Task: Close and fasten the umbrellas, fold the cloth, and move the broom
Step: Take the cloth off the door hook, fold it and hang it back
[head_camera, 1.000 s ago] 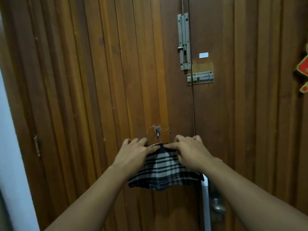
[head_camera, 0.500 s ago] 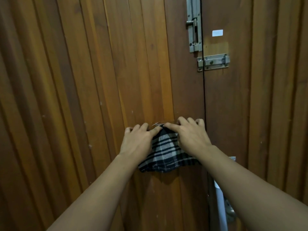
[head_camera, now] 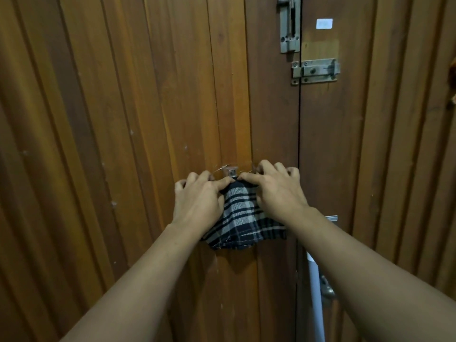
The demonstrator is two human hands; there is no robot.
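Two hands work at one spot on the brown panelled wooden door [head_camera: 148,119]: the left hand [head_camera: 197,202] and the right hand [head_camera: 277,193] each pinch an upper corner of the small black-and-white checked cloth [head_camera: 243,218], fingers curled narrow on the fabric. The cloth hangs flat against the door, its top edge bunched just under a small metal hook [head_camera: 231,172] fixed to the wood, its lower edge fanning out below the wrists. Whether the fabric is caught on the hook cannot be told, as the fingers cover that edge. A white pole [head_camera: 315,297] stands near the door seam below the right forearm, possibly the broom's handle. This looks like the cloth step, with the piece already folded small and being hung. Next, the top edge likely needs seating on the hook before both hands let go.
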